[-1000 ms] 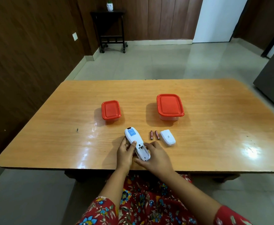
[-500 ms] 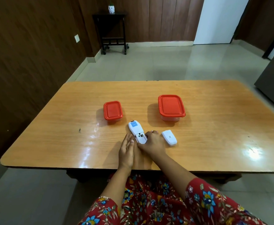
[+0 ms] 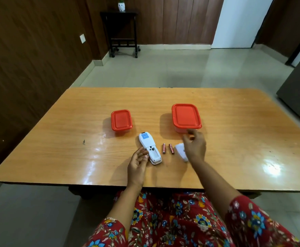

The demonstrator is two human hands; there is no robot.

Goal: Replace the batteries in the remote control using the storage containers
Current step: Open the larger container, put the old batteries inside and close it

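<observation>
Right hand (image 3: 194,148) has left the remote (image 3: 148,143), nearing larger container (image 3: 186,116).

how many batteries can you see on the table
2. One battery lies right of the remote, the other battery next to it, nearer the loose cover. The small box and large box are shut and may hide more.

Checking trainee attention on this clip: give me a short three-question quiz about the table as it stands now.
1. True or false: the small container and the large container both have lids on.
2. The two batteries lie: A) in the small container; B) on the table between the remote and its cover; C) under the large container.
3. Fill in: the ____ hand is nearest the large container.
Key: 1 true; 2 B; 3 right hand.
</observation>
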